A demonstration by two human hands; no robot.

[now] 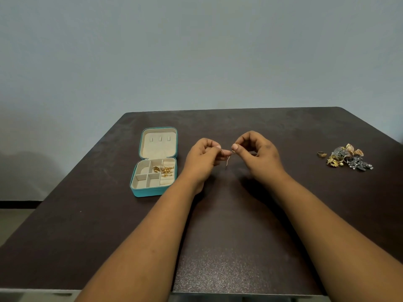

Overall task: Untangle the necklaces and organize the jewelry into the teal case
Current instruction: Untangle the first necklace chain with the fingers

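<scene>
Both hands, left hand and right hand, pinch thin gold chain in fingers above dark surface; open teal square case left; mixed metal jewelry pile right

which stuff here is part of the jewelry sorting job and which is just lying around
Part of the job:
- thin chain pinched between left hand and right hand
- open teal case with gold pieces inside
- jewelry pile
- loose ring beside the pile

Just lying about:
- nothing else on the dark table

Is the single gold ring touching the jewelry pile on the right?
Apart. The head view shows bare table between the gold ring and the jewelry pile.
</scene>
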